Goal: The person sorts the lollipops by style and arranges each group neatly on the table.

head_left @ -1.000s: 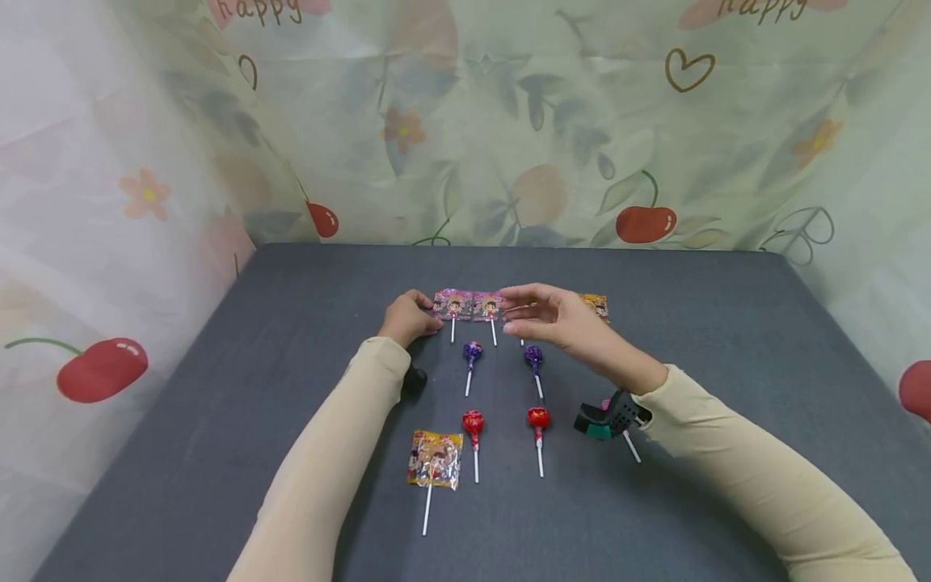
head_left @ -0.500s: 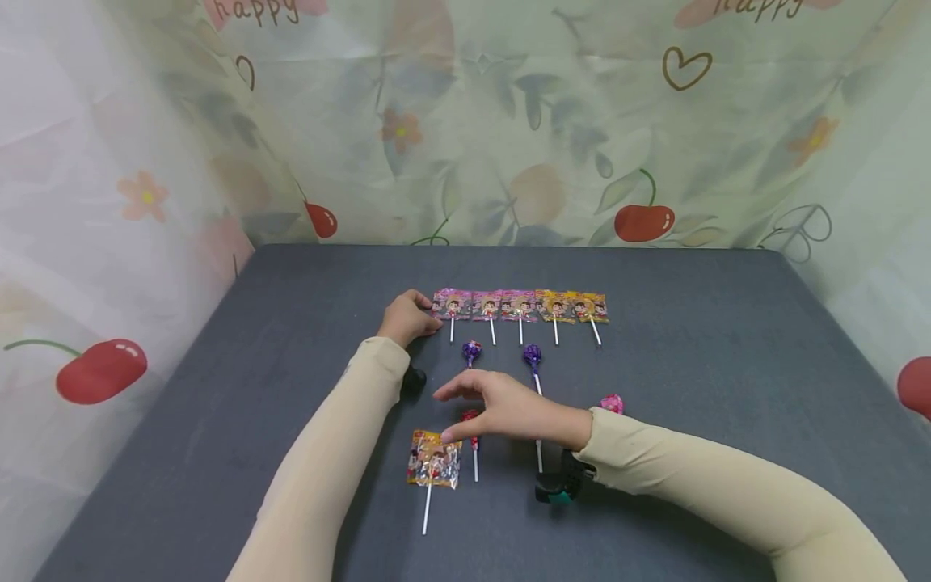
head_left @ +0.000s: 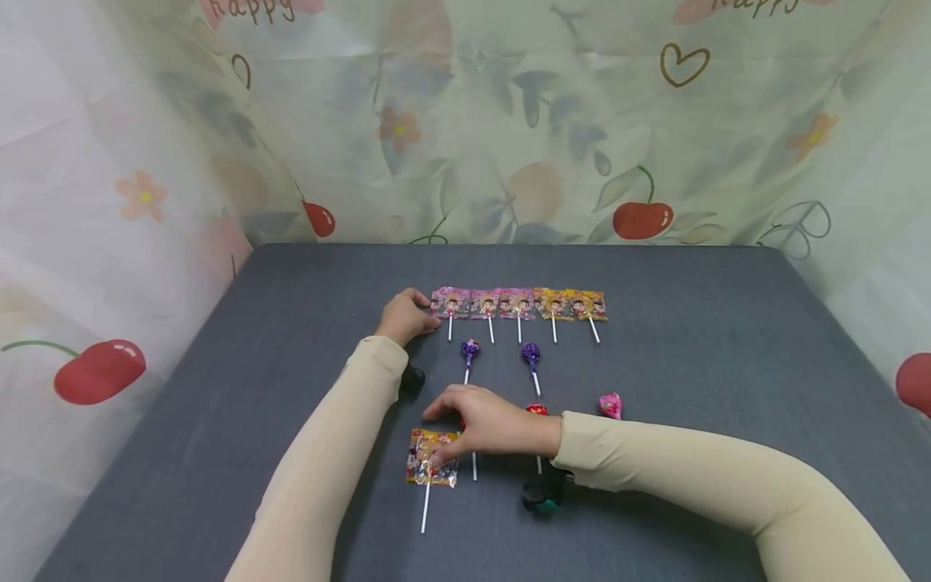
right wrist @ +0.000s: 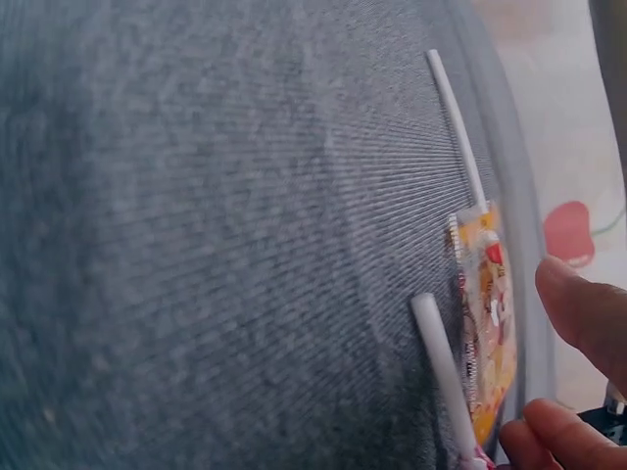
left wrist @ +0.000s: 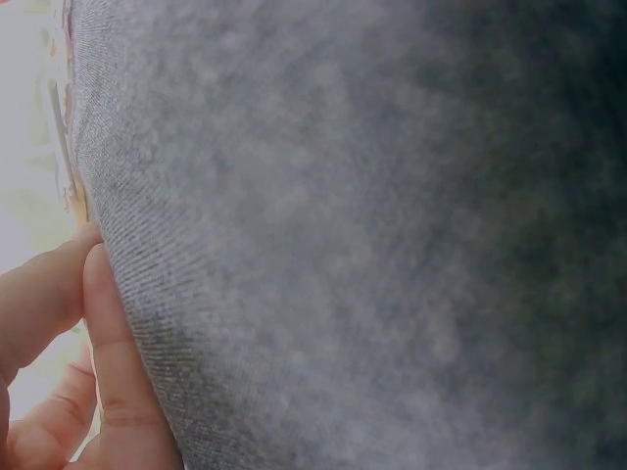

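Note:
In the head view my right hand (head_left: 490,420) hovers over the right part of a flat lollipop in a square orange wrapper (head_left: 420,469), its thumb and fingers spread apart. The right wrist view shows that lollipop's wrapper (right wrist: 487,313) and white stick from the side, with the thumb and fingertips beside it, apart from one another. My left hand (head_left: 404,318) rests at the left end of a back row of wrapped lollipops, its fingertips touching the edge of the leftmost pink-wrapped lollipop (head_left: 450,303). A red round lollipop (head_left: 474,466) is mostly hidden beneath my right hand.
The back row holds pink-wrapped lollipops and orange-wrapped lollipops (head_left: 587,305) side by side. In front lie two purple round lollipops (head_left: 531,353), another red lollipop (head_left: 537,410) partly behind the right wrist, and a pink lollipop (head_left: 610,405). A printed curtain surrounds the dark table (head_left: 698,323).
My right hand has left the back row and come forward and left to the near orange-wrapped lollipop. My left hand has stayed at the row's left end.

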Available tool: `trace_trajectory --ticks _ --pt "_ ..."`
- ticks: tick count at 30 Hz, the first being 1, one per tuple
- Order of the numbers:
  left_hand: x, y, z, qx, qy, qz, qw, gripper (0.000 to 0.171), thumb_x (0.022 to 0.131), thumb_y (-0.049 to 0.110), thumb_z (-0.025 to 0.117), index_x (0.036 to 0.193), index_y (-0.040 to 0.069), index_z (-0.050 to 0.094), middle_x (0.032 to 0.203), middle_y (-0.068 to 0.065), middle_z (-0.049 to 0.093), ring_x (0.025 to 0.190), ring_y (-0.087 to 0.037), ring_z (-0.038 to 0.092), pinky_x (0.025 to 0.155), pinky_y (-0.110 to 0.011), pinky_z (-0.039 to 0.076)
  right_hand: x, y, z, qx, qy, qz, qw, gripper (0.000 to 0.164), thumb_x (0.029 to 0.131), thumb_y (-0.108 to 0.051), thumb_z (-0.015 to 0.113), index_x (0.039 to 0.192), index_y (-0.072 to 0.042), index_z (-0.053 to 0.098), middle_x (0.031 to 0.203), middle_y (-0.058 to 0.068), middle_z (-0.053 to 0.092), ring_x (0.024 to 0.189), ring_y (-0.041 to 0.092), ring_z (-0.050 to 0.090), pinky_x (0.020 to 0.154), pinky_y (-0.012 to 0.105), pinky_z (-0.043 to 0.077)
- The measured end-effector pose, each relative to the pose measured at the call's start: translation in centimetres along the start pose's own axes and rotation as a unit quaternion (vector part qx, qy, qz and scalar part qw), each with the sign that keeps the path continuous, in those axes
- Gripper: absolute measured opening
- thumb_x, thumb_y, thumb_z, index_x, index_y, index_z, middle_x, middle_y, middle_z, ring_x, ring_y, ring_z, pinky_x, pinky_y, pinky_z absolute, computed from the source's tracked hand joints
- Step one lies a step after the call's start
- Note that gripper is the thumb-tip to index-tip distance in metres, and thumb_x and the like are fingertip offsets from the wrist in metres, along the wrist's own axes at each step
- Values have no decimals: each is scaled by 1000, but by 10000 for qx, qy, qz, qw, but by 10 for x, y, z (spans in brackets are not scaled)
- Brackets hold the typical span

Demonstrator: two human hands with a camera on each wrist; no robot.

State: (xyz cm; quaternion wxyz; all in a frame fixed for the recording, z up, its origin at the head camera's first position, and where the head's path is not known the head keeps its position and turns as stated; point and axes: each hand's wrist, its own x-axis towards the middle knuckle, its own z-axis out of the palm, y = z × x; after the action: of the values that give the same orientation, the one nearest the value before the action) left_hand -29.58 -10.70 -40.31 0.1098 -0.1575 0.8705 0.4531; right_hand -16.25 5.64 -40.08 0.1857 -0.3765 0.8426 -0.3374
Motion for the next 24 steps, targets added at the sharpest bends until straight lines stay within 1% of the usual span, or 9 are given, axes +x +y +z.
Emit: trace_trajectory --ticks 6,12,17,24 --pt "0 0 0 -1 22 -18 10000 37 81 0 76 111 6 56 106 -15 60 76 -13 64 63 -21 50 3 0 3 -488 -63 -83 9988 55 73 -39 84 119 -12 66 113 1 62 107 16 54 99 33 40" --pt "-1 0 -1 45 23 4 10000 37 81 2 76 113 6 56 109 -16 61 74 -12 63 59 -19 48 6 0 6 -764 -96 -73 9970 59 72 -42 84 120 -15 66 113 -1 59 103 14 50 91 29 42" --pt "-2 0 -2 70 43 49 10000 37 81 2 76 113 6 57 108 -16 62 73 -12 63 58 -19 47 8 1 7 -817 -119 -104 9965 57 71 -39 85 119 -16 66 111 -2 58 100 13 49 88 27 41" --pt "-2 -1 0 14 59 89 9999 37 81 1 76 113 5 57 111 -17 61 77 -13 65 63 -20 51 11 1 4 -767 -214 -138 9967 52 70 -34 87 113 -14 67 110 -1 62 97 13 50 90 29 39"
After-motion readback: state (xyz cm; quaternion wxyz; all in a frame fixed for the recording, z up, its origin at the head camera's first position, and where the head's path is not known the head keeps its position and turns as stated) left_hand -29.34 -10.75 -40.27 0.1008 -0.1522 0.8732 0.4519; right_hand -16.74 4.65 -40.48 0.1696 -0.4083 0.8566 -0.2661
